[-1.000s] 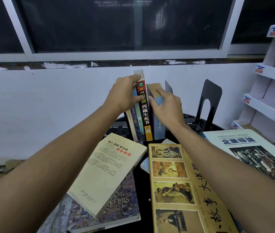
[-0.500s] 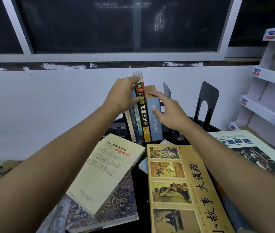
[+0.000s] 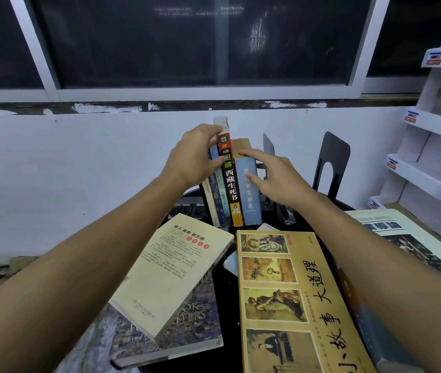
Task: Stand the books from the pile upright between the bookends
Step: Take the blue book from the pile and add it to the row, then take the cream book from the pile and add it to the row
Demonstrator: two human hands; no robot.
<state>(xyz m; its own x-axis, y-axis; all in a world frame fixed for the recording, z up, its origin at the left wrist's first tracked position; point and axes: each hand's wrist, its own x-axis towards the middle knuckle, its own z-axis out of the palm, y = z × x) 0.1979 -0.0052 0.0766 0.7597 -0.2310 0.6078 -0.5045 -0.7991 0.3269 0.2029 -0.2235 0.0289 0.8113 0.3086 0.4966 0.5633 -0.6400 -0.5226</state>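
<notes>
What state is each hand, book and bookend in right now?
left hand, grips the tops of the standing row.
right hand, straight fingers touching the blue book.
standing row, upright.
blue book, upright at the row's right end.
black bookend, upright, apart from the row.
cream paperback, lying on the purple book.
yellow picture book, lying flat.
</notes>
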